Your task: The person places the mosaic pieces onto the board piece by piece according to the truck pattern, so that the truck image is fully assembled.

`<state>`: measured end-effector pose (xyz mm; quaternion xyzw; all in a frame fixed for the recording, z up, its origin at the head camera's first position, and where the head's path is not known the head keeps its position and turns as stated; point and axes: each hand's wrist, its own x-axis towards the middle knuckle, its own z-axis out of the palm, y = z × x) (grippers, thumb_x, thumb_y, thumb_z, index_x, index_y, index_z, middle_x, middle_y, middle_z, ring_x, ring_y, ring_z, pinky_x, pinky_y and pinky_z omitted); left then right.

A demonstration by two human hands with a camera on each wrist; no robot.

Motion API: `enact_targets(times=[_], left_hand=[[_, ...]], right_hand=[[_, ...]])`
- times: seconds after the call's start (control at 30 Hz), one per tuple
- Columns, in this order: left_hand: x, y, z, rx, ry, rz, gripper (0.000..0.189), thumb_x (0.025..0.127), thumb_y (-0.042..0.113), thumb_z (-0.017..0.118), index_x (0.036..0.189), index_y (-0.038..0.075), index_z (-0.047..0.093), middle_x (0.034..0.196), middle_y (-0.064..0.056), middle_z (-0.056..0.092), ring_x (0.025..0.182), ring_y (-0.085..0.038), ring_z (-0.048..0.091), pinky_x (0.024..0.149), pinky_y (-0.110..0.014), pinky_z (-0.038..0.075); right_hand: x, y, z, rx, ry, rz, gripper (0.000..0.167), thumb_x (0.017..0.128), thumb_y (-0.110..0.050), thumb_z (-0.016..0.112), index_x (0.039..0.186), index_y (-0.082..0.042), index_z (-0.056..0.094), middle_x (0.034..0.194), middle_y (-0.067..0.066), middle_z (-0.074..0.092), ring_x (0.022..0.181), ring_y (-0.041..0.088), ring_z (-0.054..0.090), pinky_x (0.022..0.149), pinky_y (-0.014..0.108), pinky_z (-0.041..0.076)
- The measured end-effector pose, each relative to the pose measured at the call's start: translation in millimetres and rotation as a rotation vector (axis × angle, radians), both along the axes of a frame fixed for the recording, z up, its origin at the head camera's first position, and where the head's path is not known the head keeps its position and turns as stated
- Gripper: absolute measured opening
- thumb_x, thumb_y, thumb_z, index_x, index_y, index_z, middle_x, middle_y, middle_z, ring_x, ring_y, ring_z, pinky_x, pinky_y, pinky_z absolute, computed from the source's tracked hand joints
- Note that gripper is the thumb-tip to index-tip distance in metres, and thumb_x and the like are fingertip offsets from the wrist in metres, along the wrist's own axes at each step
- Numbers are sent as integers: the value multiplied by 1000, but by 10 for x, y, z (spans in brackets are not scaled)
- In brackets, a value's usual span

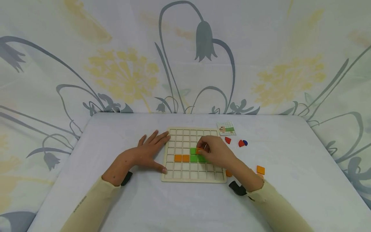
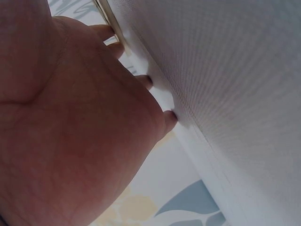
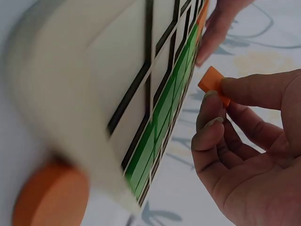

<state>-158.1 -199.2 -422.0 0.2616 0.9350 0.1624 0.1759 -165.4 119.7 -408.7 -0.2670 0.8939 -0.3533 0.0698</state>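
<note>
A pale gridded board [image 1: 177,175] lies on the white table. Two orange square tiles [image 1: 182,158] sit side by side in its cells, followed to the right by several green tiles [image 1: 193,158]. My right hand [image 1: 216,150] pinches a small orange square tile [image 3: 211,81] between thumb and fingertips, over the green tiles; in the head view the fingers partly cover it. With fingers spread, my left hand [image 1: 147,154] rests along the board's left edge, its thumb near the lower left corner. The left wrist view shows mostly the palm and fingertips at the table surface.
A small printed card [image 1: 226,129] lies by the board's upper right corner. Below it are red pieces [image 1: 228,140] and a blue piece [image 1: 245,142]. An orange square [image 1: 260,169] lies beyond my right forearm; an orange rounded piece [image 3: 51,195] sits beside the board's edge.
</note>
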Motion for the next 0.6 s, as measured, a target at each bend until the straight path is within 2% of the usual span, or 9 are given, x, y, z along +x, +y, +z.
enact_targets(times=[0.4,0.6], left_hand=[[-19,-24,-17,4,11,-10,128,80,68,85,172,14,14,180,-5,4,164,-42,-6,122,-75,1],[-21,-29,-13,19,7,-14,128,80,66,85,172,13,15,180,-4,4,164,-41,-6,122,-75,0]], right_hand=[[-42,-538,-23,1,-19,108,8,96,-2,73,100,-9,73,88,-3,69,73,9,58,71,26,52],[-54,-783,-17,-9,-29,125,10,95,-1,73,97,-11,72,86,-4,68,74,11,58,70,26,51]])
